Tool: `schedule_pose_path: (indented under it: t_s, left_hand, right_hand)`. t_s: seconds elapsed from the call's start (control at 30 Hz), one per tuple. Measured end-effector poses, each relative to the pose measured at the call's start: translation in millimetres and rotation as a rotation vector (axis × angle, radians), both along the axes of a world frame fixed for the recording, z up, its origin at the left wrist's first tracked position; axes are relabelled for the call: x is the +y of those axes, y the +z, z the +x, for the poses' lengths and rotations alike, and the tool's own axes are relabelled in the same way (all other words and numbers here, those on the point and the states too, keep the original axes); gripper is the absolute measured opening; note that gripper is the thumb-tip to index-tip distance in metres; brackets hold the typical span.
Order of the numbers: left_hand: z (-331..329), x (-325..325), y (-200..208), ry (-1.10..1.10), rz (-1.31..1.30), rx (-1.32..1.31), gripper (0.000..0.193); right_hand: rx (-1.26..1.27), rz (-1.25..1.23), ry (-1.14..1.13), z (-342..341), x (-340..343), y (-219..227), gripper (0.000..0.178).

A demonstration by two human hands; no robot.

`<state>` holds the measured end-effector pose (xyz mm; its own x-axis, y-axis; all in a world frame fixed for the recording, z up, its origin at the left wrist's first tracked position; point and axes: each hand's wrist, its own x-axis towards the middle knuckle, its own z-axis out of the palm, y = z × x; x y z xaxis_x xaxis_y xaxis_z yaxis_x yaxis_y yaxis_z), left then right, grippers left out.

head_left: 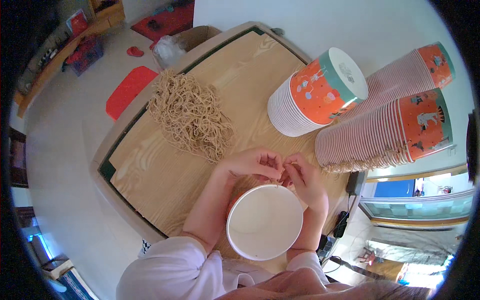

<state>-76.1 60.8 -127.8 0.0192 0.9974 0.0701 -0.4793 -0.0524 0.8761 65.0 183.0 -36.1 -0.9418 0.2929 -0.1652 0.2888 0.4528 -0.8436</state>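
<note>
A large white-lined paper bucket (265,222) stands in front of me, its open mouth facing up and an orange outside showing at its left. Just beyond its far rim, my left hand (257,164) and my right hand (306,181) meet with fingertips pinched together. A short bit of tan string (278,183) shows between them at the rim; the fingers hide most of it. Farther left on the table lies a loose, tangled heap of the same tan string (192,115).
A stack of orange and green paper buckets (320,92) stands upside down at the back. Two longer stacks lie to its right; the nearer stack (385,132) has string bits along its rims. A red stool (131,92) and a cardboard box (197,37) are beyond the table (150,185).
</note>
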Motion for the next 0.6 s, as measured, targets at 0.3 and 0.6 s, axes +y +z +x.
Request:
schedule_pose_path:
  t_s: [0.3,0.6]
  left_hand:
    - [10.7,17.5,-17.0,-0.027,-0.026,-0.070,0.019]
    - [9.3,16.8,-22.5,0.066,-0.065,-0.123,0.018]
  right_hand:
    - [0.011,0.210,-0.038,-1.1,4.5,-4.2,0.010]
    - [0.273,0.272,0.186,-5.4,17.7,-5.0,0.027]
